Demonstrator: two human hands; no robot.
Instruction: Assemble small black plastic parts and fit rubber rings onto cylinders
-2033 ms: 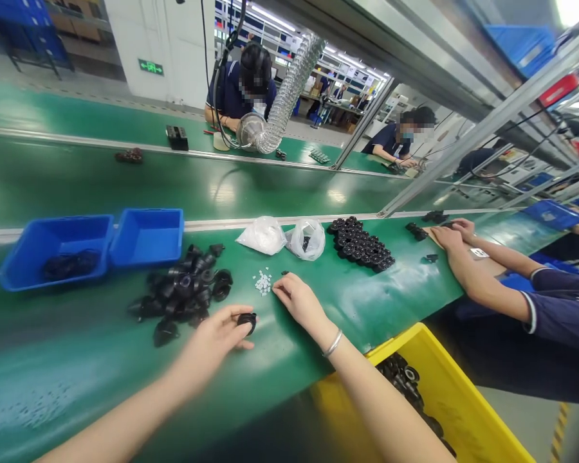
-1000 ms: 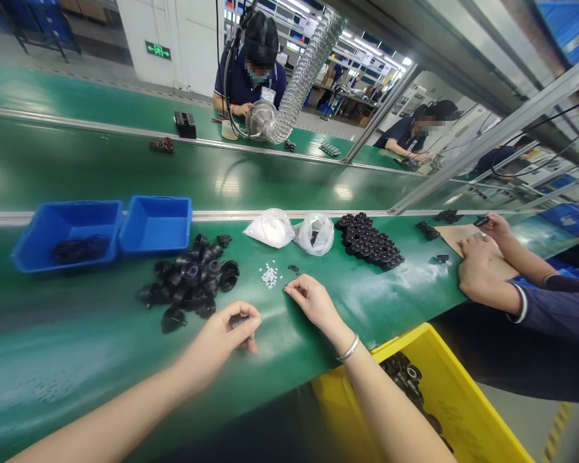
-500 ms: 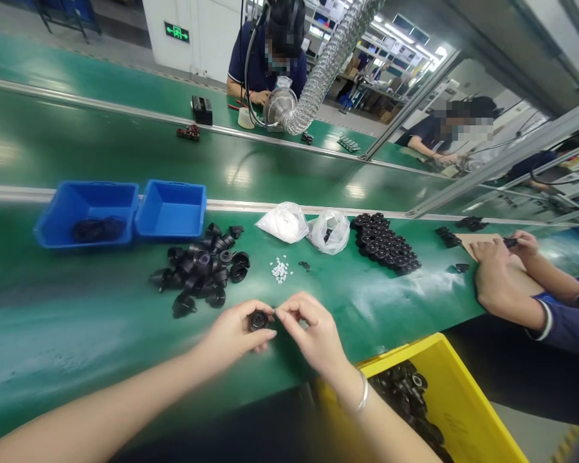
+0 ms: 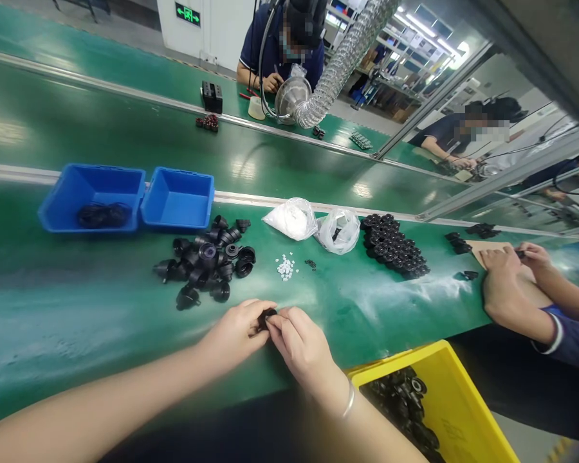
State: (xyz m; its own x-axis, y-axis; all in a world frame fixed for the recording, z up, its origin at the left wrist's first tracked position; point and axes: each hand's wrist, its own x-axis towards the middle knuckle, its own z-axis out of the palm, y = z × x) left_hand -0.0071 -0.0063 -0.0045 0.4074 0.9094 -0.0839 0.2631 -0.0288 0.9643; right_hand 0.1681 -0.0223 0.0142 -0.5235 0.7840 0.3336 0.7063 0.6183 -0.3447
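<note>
My left hand (image 4: 235,329) is closed around a small round black plastic part (image 4: 265,319), held just above the green worktop. My right hand (image 4: 303,347) meets it from the right, its thumb and fingers pinched together against the part. Whatever is between those fingertips is hidden. Beyond my hands lie a heap of black cup-shaped parts (image 4: 197,273), a scatter of small white pieces (image 4: 286,267) and a little cluster of tiny black pieces (image 4: 311,264).
Behind stand two blue bins, one with black items (image 4: 94,222) and the other (image 4: 176,215) beside it. Two plastic bags (image 4: 294,218), rows of black parts (image 4: 393,247) and a yellow crate (image 4: 456,411) are around. A co-worker's hands (image 4: 504,276) are at the right.
My right hand has come left from beside the black part to touch it. The part has tilted in my left hand, so its round face no longer shows. The view has shifted slightly.
</note>
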